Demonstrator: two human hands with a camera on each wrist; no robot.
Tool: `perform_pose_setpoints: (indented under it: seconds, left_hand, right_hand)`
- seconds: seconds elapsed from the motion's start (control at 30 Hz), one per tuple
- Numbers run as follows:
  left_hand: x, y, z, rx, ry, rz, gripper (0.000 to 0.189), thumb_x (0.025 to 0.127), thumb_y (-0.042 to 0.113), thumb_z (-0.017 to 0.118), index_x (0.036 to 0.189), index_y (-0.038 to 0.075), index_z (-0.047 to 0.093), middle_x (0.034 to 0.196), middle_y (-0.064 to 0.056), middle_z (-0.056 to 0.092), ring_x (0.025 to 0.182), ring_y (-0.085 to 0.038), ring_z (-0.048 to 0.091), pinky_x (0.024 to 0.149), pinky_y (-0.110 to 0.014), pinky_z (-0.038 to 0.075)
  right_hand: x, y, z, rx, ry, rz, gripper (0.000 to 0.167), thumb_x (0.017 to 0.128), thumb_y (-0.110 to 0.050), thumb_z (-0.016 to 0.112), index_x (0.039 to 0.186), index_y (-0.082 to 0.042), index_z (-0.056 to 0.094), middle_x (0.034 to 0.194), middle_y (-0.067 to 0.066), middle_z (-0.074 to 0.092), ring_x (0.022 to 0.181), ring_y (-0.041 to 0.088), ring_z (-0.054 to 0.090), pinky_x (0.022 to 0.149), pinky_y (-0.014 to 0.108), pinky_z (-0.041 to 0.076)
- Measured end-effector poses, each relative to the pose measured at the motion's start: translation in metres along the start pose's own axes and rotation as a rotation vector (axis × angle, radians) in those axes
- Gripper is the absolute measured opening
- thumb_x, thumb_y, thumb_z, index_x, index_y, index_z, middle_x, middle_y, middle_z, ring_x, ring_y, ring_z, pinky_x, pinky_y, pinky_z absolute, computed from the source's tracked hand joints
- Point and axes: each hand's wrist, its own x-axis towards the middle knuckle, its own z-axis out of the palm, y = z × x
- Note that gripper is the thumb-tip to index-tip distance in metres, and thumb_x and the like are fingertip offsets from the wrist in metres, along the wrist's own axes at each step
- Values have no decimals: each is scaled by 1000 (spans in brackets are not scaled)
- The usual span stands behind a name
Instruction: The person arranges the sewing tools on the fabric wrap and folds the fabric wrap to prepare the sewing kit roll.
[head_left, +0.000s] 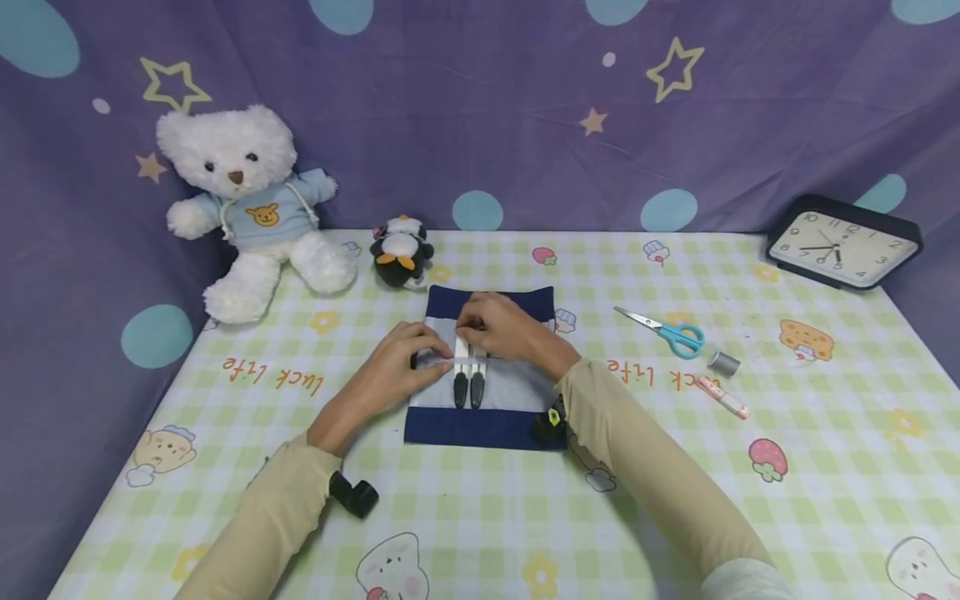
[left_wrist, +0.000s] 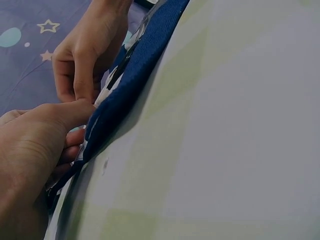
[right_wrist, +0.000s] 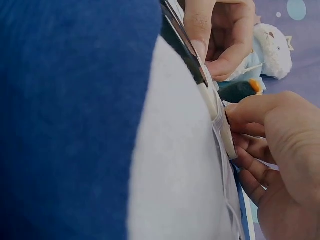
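A cloth mat, pale grey with navy ends, lies flat on the table. Two slim pieces with white bodies and black ends lie side by side on it, a narrow white band crossing them; their kind is unclear. From above, my right hand pinches the white far end of the left piece. Beside that piece, my left hand has thumb and forefinger nearly meeting at the band's left end, seemingly pinching it. The right wrist view shows the right hand's fingers on the white end.
To the right are blue-handled scissors, a grey thread spool and a pink-and-white pen-like item. A black-framed clock stands at the back right. A white teddy bear and a penguin toy sit at the back left.
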Motion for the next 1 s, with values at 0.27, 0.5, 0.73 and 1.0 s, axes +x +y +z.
perform_pose_setpoints:
  seconds: [0.27,0.5,0.73,1.0]
  left_hand:
    - [-2,2,-1,1,-3,-23,8,95,18,79,103,15,79,111,-2,65,106,-23,54,91,-45,46]
    - [0,4,-1,7,-14,-31,8,96,21,78,102,16,78,111,-1,64,105,-23,54,90,-45,46]
    - [-3,1,-3,13,7,-55,10,94,22,79,103,16,77,114,-3,63,110,-26,52,93,-47,44]
    - [-14,-5,-16,-21,35,-150,18,93,24,79,108,16,76,121,-4,61,118,-28,48,100,-50,39]
  right_hand:
    - [-1,1,2,-34,28,-34,15,103,-14,66,107,-5,78,103,6,69,89,18,61,82,34,49]
    - [-10,-1,-4,-29,63,17,18,104,-18,65,112,-9,78,108,3,69,96,18,58,83,35,48]
    - [-31,4,-20,12,133,71,18,104,-17,65,114,-6,76,106,3,67,98,20,58,83,38,49]
    - [-69,24,-41,55,247,160,17,102,-14,68,113,-3,76,104,6,68,99,25,60,85,44,49]
